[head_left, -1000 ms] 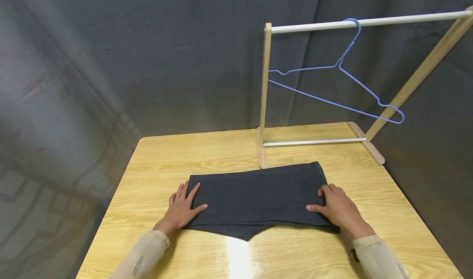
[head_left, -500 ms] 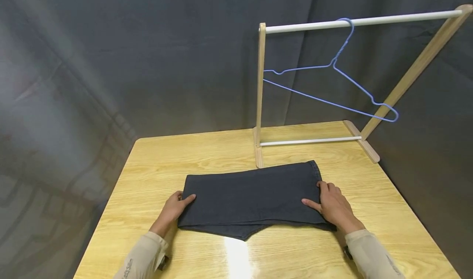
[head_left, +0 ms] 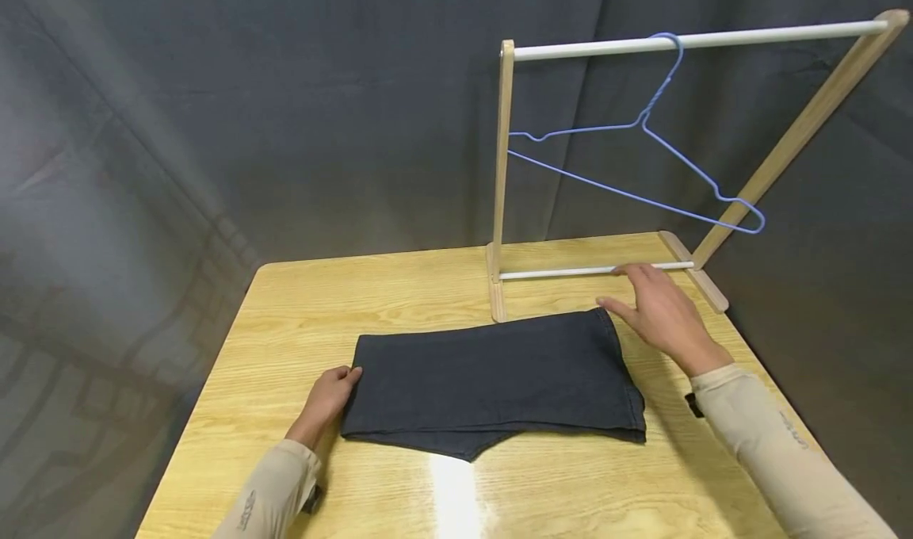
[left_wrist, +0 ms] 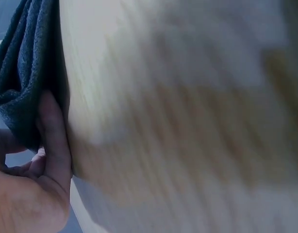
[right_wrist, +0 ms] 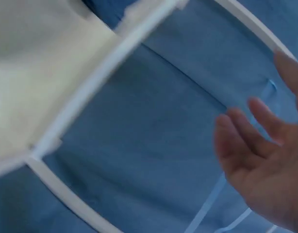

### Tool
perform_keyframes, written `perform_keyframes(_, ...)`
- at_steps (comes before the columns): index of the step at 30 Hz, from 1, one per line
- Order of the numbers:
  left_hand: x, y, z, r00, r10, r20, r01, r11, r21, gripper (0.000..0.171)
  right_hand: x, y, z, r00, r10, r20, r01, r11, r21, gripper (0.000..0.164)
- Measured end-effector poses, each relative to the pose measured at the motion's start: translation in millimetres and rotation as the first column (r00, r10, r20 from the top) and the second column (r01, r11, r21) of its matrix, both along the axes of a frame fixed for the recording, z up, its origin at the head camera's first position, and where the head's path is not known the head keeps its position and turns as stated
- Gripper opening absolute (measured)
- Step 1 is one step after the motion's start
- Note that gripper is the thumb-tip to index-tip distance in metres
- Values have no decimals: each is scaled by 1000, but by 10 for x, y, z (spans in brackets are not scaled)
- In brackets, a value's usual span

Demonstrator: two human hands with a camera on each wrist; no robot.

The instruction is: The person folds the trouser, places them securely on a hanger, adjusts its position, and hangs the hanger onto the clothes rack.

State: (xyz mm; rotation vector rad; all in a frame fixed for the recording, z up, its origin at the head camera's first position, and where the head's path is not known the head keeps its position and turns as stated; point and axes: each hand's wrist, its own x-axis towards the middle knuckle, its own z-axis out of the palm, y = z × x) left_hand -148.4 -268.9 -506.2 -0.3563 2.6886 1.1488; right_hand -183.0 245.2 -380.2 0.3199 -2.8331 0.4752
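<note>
Folded dark trousers [head_left: 492,380] lie flat across the table, with a pointed flap at the front edge. At their left end, my left hand [head_left: 326,400] pinches the folded edge, thumb on top. The left wrist view shows its fingers tucked under the layered cloth [left_wrist: 24,68]. My right hand [head_left: 665,311] is off the trousers, above their far right corner, fingers loosely bent and holding nothing. Beyond it, a blue wire hanger [head_left: 645,119] hangs from the rack's top bar. In the right wrist view, the open right hand [right_wrist: 273,160] overlaps part of the hanger [right_wrist: 207,201].
A wooden garment rack [head_left: 502,166] with a white top rail [head_left: 770,38] and a low white crossbar [head_left: 563,273] stands at the back right of the wooden table [head_left: 321,293]. Grey curtains [head_left: 357,127] surround the table.
My right hand has let go of the trousers' right end and moved up and away toward the rack. The left hand has gone from lying flat on the left end to pinching its edge.
</note>
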Motion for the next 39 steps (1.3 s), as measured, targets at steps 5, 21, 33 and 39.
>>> perform_keyframes(5, -16, -8, 9, 1000, -18, -3, 18, 999, -37, 36, -275, 12, 483, 982, -43, -186, 18, 991, -132, 53)
perform_keyframes(21, -114, -107, -71, 996, 60, 72, -66, 994, 89, 51, -982, 14, 1374, 974, -161, -157, 112, 953, -283, 59)
perform_keyframes(33, -180, -58, -65, 993, 73, 96, -81, 993, 89, 51, -1152, 98, 1595, 965, -261, 24, 250, 892, -377, 53)
perform_keyframes(39, -169, -50, -38, 992, 69, 103, -81, 989, 125, 51, -1139, 114, 1663, 952, -302, 53, 299, 873, -385, 51)
